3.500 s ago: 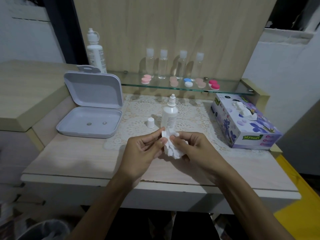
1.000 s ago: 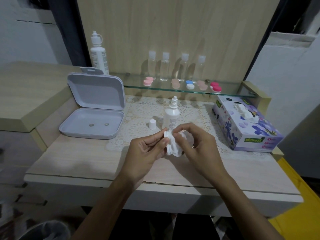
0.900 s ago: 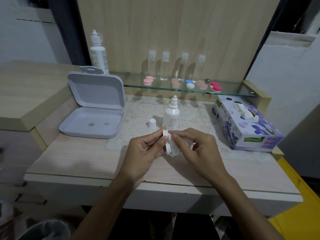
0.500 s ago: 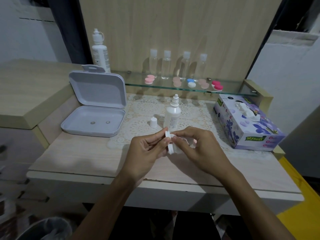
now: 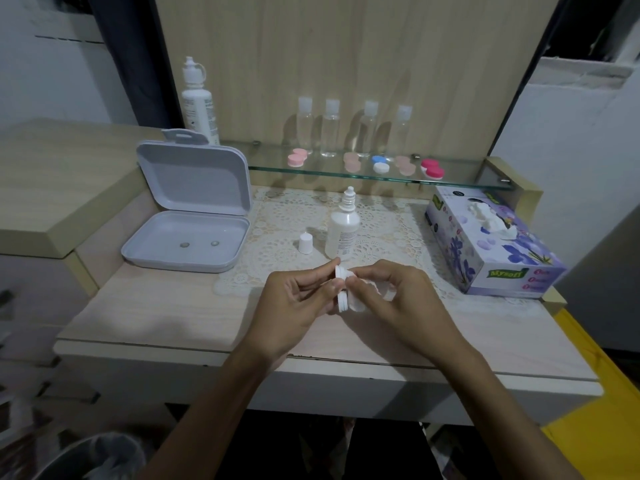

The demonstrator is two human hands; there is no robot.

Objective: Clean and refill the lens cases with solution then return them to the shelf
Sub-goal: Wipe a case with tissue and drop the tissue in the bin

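Note:
My left hand (image 5: pixel 294 303) pinches a white lens case (image 5: pixel 341 289), held on edge above the table. My right hand (image 5: pixel 394 299) holds a crumpled white tissue (image 5: pixel 360 301) against the case's right side. Just behind them an uncapped solution bottle (image 5: pixel 343 230) stands on the lace mat, with its small white cap (image 5: pixel 305 243) to its left. On the glass shelf (image 5: pixel 450 180) lie several lens cases: pink (image 5: pixel 297 158), pale pink (image 5: pixel 351 162), blue and white (image 5: pixel 380 163), another pale one (image 5: pixel 404 165), and red-pink (image 5: pixel 432 168).
An open grey box (image 5: pixel 187 237) lies at the left with two small round things inside. A purple tissue box (image 5: pixel 491 244) stands at the right. Several clear bottles (image 5: pixel 349 128) and a tall white bottle (image 5: pixel 199 102) stand on the shelf. A bin (image 5: pixel 93 459) sits below left.
Earlier both hands rubbed a bunched tissue over the case. Now the case stands on edge in my left fingers and the tissue has slid to its right side.

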